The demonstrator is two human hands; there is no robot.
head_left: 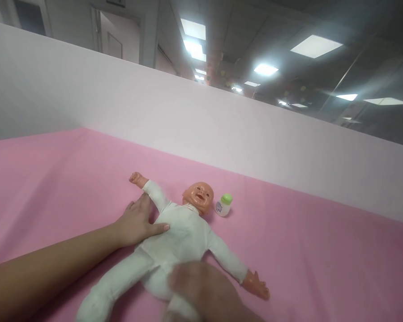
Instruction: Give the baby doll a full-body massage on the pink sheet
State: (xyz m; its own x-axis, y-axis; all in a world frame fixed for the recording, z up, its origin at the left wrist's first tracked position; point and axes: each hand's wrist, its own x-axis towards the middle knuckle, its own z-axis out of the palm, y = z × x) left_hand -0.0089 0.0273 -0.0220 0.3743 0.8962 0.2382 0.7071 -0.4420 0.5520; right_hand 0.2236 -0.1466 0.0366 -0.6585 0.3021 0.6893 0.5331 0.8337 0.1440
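A baby doll (179, 230) with a white cloth body and a hard plastic head lies face up on a pink sheet (282, 250), arms spread wide. My left hand (137, 221) rests beside the doll's torso, below its raised arm. Its thumb lies on the doll's side and the fingers stretch out flat. Over the doll's lower body and one leg is my right hand (201, 286), smeared by motion. Whether its fingers grip the leg is hidden. Close to the doll's head stands a small clear bottle (223, 206) with a green cap.
A white partition wall (201, 120) rises behind the pink sheet. Beyond it are a doorway (119, 38) and lit ceiling panels (315, 46). The sheet has folds on the left and right.
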